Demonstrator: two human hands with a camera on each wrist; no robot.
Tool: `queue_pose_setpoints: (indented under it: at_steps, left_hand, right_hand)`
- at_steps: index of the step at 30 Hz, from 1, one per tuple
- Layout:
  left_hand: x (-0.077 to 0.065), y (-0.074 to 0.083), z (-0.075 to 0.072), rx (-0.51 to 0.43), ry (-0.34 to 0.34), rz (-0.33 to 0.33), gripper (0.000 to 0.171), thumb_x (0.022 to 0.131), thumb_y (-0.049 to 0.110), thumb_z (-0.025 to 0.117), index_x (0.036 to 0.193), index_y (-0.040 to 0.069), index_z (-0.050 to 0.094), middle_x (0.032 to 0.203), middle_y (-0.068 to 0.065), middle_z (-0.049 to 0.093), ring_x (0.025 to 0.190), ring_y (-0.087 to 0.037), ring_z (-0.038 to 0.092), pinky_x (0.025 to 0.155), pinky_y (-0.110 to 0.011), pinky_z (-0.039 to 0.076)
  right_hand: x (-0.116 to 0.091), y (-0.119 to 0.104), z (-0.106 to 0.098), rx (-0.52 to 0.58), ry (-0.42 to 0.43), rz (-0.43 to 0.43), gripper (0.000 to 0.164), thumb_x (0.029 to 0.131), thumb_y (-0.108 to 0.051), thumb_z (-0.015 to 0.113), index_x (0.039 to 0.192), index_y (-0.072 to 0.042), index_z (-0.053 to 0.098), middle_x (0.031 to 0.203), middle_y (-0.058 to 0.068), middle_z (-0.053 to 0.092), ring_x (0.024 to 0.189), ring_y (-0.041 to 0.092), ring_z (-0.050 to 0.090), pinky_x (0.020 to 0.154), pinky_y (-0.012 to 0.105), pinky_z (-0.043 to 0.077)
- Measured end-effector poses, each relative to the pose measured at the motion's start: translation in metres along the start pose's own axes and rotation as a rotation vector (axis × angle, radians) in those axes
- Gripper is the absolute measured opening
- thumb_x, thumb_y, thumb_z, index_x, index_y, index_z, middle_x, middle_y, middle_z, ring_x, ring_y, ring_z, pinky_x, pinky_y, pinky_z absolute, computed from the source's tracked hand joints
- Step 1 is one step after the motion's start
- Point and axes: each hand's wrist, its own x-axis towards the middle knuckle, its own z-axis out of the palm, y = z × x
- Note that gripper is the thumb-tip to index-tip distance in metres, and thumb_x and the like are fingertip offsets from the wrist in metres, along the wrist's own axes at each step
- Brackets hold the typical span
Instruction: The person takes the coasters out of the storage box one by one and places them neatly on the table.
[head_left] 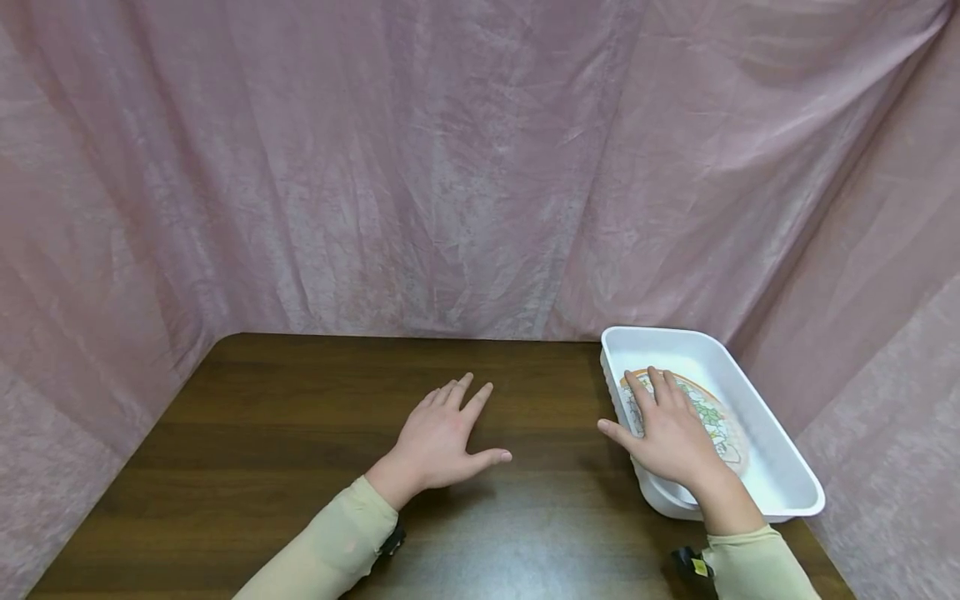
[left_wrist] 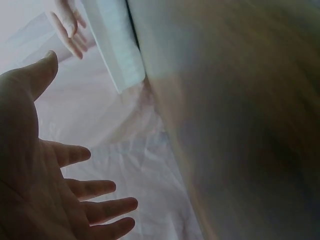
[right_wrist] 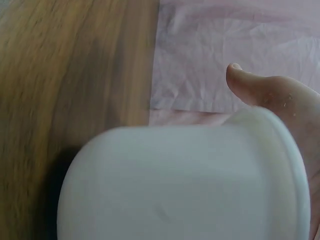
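Observation:
My left hand (head_left: pixel 442 437) hovers over the middle of the table, palm down, fingers straight and thumb spread; the left wrist view shows its fingers (left_wrist: pixel 107 207) apart and holding nothing. Over the white plastic tray (head_left: pixel 783 450) at the right is my right hand (head_left: pixel 671 437), also with straight, spread fingers. Below it, inside the tray, lies a round flat thing (head_left: pixel 723 425) with an orange edge and a green-and-white printed pattern, partly hidden by the hand. In the right wrist view the tray's outer end wall (right_wrist: pixel 175 185) covers most of the right hand, leaving the thumb (right_wrist: pixel 250 85) visible.
The dark wooden table (head_left: pixel 300 417) extends left from the tray. Pink curtains (head_left: pixel 420 167) hang along the back and both sides, close behind the table's far edge. The tray stands at the table's right edge, near the curtain.

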Motion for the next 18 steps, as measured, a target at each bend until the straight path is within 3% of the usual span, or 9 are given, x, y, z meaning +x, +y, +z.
queue_pose_setpoints:
  at_steps: [5, 12, 18]
  left_hand:
    - [0.005, 0.009, 0.003, 0.006, -0.008, 0.027, 0.108, 0.098, 0.091, 0.049, 0.177, 0.02, 0.032, 0.177, -0.02, 0.034, 0.16, -0.044, 0.04, 0.128, -0.058, 0.038]
    - [0.012, 0.019, 0.009, -0.01, 0.011, 0.055, 0.104, 0.1, 0.085, 0.055, 0.177, 0.018, 0.032, 0.176, -0.021, 0.036, 0.155, -0.039, 0.048, 0.124, -0.055, 0.043]
    - [0.015, 0.028, 0.011, -0.015, 0.009, 0.072, 0.103, 0.101, 0.084, 0.054, 0.176, 0.017, 0.034, 0.176, -0.019, 0.037, 0.156, -0.038, 0.047, 0.124, -0.054, 0.043]
  right_hand:
    - [-0.005, 0.008, -0.001, -0.007, -0.006, 0.011, 0.099, 0.103, -0.069, 0.067, 0.17, -0.002, 0.038, 0.173, 0.039, 0.025, 0.158, 0.066, 0.022, 0.119, 0.083, 0.027]
    - [-0.013, 0.02, -0.004, -0.017, 0.021, 0.022, 0.098, 0.101, -0.065, 0.073, 0.167, 0.001, 0.042, 0.17, 0.04, 0.029, 0.155, 0.066, 0.026, 0.115, 0.085, 0.029]
    - [-0.018, 0.033, -0.007, -0.021, 0.023, 0.043, 0.098, 0.101, -0.065, 0.072, 0.166, 0.002, 0.042, 0.167, 0.044, 0.029, 0.151, 0.071, 0.026, 0.115, 0.086, 0.027]
